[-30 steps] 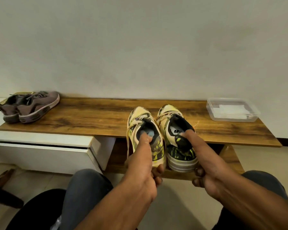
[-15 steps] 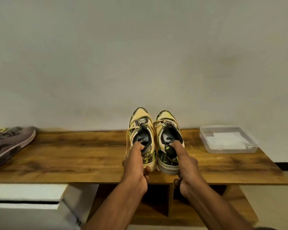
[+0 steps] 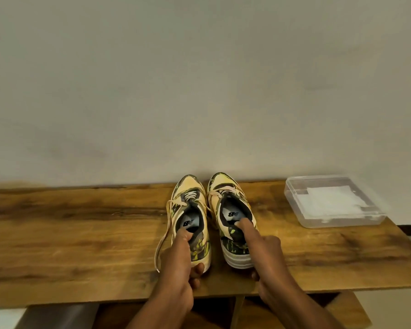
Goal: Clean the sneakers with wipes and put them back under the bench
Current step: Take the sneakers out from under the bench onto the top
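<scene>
Wooden bench along a pale wall, with two yellow sneakers standing on top, each held at the heel by one hand.

The bench top is brown, and a clear plastic box with white wipes inside sits at its right end, well apart from the shoes. The left sneaker and the right sneaker stand side by side, toes to the wall. The left hand pinches its heel, one finger inside the opening and the thumb behind. The right hand grips the other heel the same way; its other fingers are curled under.
</scene>
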`<action>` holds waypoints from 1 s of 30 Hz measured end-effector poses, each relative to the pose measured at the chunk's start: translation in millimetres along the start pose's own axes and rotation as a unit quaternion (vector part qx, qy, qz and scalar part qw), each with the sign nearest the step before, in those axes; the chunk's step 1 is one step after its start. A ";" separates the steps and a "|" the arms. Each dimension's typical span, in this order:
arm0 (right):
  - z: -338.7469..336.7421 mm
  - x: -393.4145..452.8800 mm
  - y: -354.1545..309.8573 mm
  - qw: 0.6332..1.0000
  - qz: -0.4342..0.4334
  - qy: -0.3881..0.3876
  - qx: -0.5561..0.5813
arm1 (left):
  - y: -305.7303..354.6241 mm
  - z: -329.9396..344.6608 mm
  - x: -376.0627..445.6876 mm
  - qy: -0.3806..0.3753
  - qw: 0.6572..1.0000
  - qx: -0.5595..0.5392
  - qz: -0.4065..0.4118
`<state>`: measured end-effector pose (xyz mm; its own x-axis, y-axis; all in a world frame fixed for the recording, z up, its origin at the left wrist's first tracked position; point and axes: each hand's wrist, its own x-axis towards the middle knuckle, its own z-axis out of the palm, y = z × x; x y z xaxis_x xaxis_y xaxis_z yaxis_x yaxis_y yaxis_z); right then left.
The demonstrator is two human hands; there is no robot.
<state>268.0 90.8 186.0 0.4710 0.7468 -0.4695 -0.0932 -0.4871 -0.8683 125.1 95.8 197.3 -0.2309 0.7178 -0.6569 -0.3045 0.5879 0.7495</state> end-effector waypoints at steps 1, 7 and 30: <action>0.8 5.6 2.0 1.000 -0.003 0.001 -0.016 | -1.3 0.2 6.0 0.007 1.000 0.004 0.007; -2.0 22.3 3.8 0.991 -0.022 -0.053 -0.123 | -2.1 -1.9 24.2 0.003 0.993 0.114 0.030; -9.0 82.8 -28.9 0.950 -0.264 -0.011 -0.165 | 36.4 -9.6 77.8 0.018 0.963 0.209 0.166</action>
<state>317.7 162.6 173.6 0.3564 0.9343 0.0100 0.4323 -0.1554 -0.8882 87.2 169.4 172.7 -0.2849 0.8836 -0.3716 0.1894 0.4319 0.8818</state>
